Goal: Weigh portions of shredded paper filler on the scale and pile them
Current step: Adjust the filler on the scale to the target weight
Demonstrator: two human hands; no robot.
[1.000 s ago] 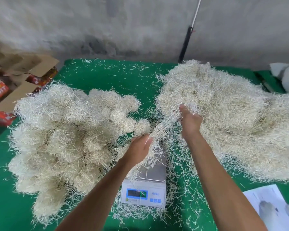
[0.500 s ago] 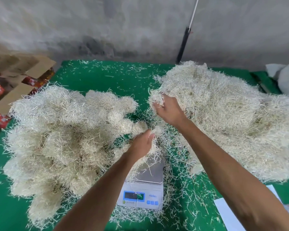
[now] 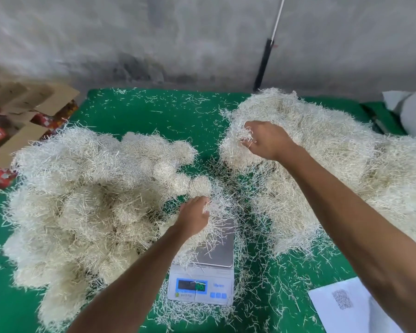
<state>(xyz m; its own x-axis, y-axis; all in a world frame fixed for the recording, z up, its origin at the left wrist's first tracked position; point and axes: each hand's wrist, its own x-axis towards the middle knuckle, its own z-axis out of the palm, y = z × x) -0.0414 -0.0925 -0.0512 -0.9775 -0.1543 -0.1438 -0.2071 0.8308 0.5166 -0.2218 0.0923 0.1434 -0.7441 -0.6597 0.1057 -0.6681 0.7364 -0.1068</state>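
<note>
A white digital scale with a steel platform sits near the front middle of the green table. My left hand grips a clump of shredded paper filler over the back of the platform. A big pile of rounded filler portions lies to the left. A large loose heap of filler lies to the right. My right hand is on the heap's left edge, its fingers curled into strands there.
Open cardboard boxes with red packs stand off the table's left edge. A white sheet with a code lies at the front right. A black and white pole leans on the wall. White cloth sits far right. Loose strands litter the table.
My right hand broke the strands away from the left hand's clump and went up and back onto the right heap. My left hand stayed over the scale with its clump.
</note>
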